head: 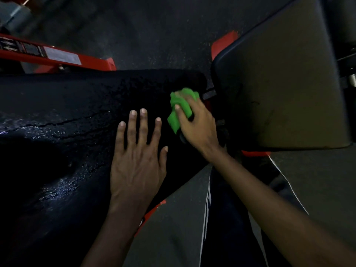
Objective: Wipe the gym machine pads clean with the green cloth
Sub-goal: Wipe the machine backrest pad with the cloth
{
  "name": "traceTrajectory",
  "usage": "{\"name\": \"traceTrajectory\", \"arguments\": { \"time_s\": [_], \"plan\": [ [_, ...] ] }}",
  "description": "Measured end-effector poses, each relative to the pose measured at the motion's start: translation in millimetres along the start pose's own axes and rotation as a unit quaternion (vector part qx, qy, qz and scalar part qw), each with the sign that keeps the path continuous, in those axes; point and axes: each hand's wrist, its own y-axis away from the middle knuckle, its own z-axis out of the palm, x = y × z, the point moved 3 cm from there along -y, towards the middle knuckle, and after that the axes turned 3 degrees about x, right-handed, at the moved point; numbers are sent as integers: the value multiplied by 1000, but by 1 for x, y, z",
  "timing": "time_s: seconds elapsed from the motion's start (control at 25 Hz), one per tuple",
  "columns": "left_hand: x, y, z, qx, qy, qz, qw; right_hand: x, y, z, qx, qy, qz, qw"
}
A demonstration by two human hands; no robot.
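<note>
I lay my left hand (137, 160) flat, fingers apart, on the black pad (67, 105) to brace myself, while my right hand (198, 126) has its grip clamped on the bunched green cloth (181, 106) at that pad's right end, apparently scrubbing its edge.

Dim overall, src unclear. Specular glints on black textured vinyl pad (57, 132); its lower-left part lost in shadow. Motion blur on crumpled green cloth (182, 105). Wide-angle bending at edges; top-left bkgd soft.
</note>
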Motion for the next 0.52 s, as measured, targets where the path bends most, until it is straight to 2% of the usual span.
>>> {"name": "traceTrajectory", "arguments": {
  "time_s": [0.12,0.24,0.44,0.52],
  "plan": [
    [0,0,0,3,-4,0,1000,-1,24,-2,-7,-27,-26,999],
    [0,-1,0,4,-5,-1,1000,-11,-37,12,42,10,-25,999],
    [1,-1,3,2,-16,-2,1000,2,-118,19,30,46,29,998],
    [0,-1,3,3,-13,-2,1000,19,-126,12,15,59,86,994]
  ]
}}
